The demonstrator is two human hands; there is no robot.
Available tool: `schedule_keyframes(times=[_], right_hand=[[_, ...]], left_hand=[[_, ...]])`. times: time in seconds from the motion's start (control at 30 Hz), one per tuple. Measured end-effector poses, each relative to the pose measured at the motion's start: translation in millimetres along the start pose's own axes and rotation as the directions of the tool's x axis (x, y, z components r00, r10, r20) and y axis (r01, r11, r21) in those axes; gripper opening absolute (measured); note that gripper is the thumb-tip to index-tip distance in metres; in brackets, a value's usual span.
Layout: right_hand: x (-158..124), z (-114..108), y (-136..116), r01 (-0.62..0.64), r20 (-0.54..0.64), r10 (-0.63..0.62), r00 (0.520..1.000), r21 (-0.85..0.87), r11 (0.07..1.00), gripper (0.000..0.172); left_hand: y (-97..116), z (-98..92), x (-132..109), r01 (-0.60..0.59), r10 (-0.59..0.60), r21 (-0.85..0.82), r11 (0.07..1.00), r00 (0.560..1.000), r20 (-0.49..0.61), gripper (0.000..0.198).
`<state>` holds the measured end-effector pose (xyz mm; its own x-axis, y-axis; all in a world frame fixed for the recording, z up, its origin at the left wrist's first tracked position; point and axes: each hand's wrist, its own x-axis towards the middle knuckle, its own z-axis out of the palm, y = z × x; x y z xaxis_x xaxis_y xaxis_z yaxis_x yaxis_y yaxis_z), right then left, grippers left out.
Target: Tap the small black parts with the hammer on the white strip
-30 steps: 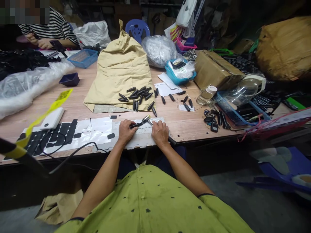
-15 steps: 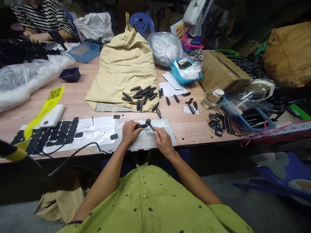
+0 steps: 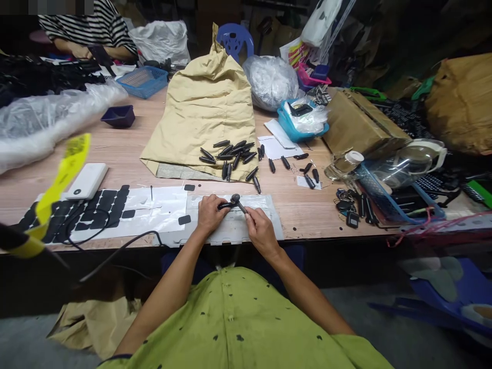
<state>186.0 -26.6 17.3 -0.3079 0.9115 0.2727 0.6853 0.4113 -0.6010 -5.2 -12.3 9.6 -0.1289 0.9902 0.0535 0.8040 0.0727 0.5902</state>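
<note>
My left hand [image 3: 210,214] is closed around a slim black part [image 3: 226,205] whose right end sticks out past the fingertips. Gripped by its grey handle, a tool with a round dark head [image 3: 235,198] is in my right hand [image 3: 261,229]. The head lies over the right end of the black part; whether they touch I cannot tell. Both hands are above a pale grey board [image 3: 235,230] at the table's front edge. Beyond them, several similar black parts [image 3: 230,149] lie heaped on a beige cloth [image 3: 207,113].
A sheet of black stickers [image 3: 111,205], a white box [image 3: 87,181] and a cable are to the left. On the right are keys [image 3: 346,202], a blue basket [image 3: 400,202] and a cardboard box [image 3: 357,123]. A person in stripes [image 3: 88,28] sits at the far left.
The view has shifted slightly, so most things appear farther right. Relative to my hands, the tool's round head has moved a little left and down, closer over the black part. Both grips are unchanged.
</note>
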Motion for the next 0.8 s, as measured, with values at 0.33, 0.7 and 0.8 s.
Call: schedule_keyframes(times=[0.33,0.7,0.8], right_hand=[[1.1,10.0,1.7,0.071,-0.004,-0.071,0.997,-0.039,0.997,0.033],[5.4,0.0,38.2,-0.054,-0.157,-0.031,0.987,-0.505,0.861,0.027],[4.6,3.1,35.8,-0.054,-0.146,-0.027,0.989,-0.526,0.849,0.026]], left_hand=[[0.2,3.1,-3.0,0.006,-0.007,-0.026,1.0,1.0,-0.018,0.011],[-2.2,-22.0,-42.8,-0.1,0.074,-0.445,0.89,0.994,-0.076,0.022],[-4.5,-20.6,-93.3,-0.113,0.258,-0.566,0.817,0.949,0.183,0.028]])
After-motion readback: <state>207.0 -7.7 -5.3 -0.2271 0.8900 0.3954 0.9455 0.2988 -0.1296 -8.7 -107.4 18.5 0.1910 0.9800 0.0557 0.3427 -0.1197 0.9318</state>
